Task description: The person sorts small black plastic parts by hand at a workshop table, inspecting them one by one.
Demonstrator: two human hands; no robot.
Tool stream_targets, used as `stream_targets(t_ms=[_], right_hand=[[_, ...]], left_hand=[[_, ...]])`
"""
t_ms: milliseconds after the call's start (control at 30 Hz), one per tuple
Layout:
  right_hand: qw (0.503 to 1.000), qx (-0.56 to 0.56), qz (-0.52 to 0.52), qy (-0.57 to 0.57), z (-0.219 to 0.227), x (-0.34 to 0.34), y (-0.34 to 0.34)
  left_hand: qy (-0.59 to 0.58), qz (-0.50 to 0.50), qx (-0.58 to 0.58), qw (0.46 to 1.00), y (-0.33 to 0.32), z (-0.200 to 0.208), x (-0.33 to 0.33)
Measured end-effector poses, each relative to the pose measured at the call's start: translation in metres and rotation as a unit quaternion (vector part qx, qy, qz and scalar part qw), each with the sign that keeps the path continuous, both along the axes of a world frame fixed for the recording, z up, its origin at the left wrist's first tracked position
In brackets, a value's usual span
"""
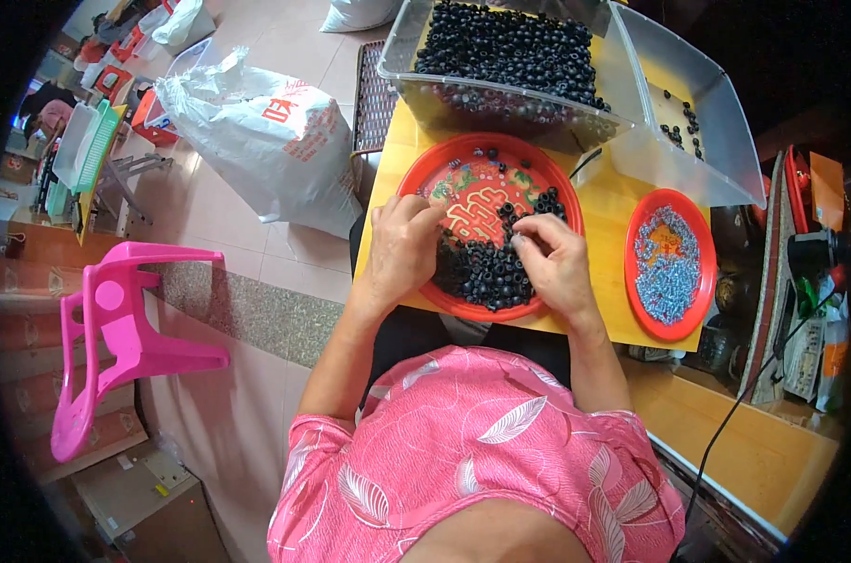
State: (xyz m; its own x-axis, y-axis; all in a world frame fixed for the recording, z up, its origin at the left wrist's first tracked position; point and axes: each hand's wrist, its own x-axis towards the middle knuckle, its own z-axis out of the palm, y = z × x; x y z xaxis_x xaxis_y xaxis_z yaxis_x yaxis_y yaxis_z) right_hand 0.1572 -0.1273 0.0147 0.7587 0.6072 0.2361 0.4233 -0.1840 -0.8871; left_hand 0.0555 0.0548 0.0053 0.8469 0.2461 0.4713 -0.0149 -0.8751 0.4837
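A round red tray (490, 144) with a patterned bottom lies on the yellow table in front of me. Small black ring-shaped parts (489, 274) are heaped on its near side, and a few more are scattered at its far side. Over the tray's left side is my left hand (402, 246), its fingers curled in at the edge of the heap; the fingertips are mostly hidden. My right hand (554, 265) is above the heap's right side, thumb and forefinger pinched together. What either hand holds is too small or hidden to name.
To the right, a red oval plate (709, 281) holds many small silvery-blue pieces (668, 286). Beyond the tray stand a clear bin (501, 113) full of black parts and another clear bin (716, 84) with a few. A white sack (257, 141) and pink stool (130, 328) are left.
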Motion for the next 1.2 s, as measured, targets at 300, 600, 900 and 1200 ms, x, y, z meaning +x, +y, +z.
stream_targets(t_ms=[300,600,900,1200], right_hand=[[0.992,0.034,-0.121,-0.03,-0.016,0.006,-0.018],[0.994,0.041,-0.096,-0.045,-0.017,0.005,-0.02],[0.994,0.039,-0.089,-0.05,-0.02,0.007,-0.021],[0.994,0.073,-0.055,0.052,-0.02,0.005,-0.022]], left_hand=[[0.146,-0.171,-0.043,0.973,-0.03,0.018,-0.014],[0.129,-0.208,-0.053,0.968,-0.043,0.013,-0.003],[0.133,-0.175,-0.02,0.975,-0.046,0.006,-0.006],[0.003,-0.14,-0.667,0.732,-0.036,-0.001,-0.022]])
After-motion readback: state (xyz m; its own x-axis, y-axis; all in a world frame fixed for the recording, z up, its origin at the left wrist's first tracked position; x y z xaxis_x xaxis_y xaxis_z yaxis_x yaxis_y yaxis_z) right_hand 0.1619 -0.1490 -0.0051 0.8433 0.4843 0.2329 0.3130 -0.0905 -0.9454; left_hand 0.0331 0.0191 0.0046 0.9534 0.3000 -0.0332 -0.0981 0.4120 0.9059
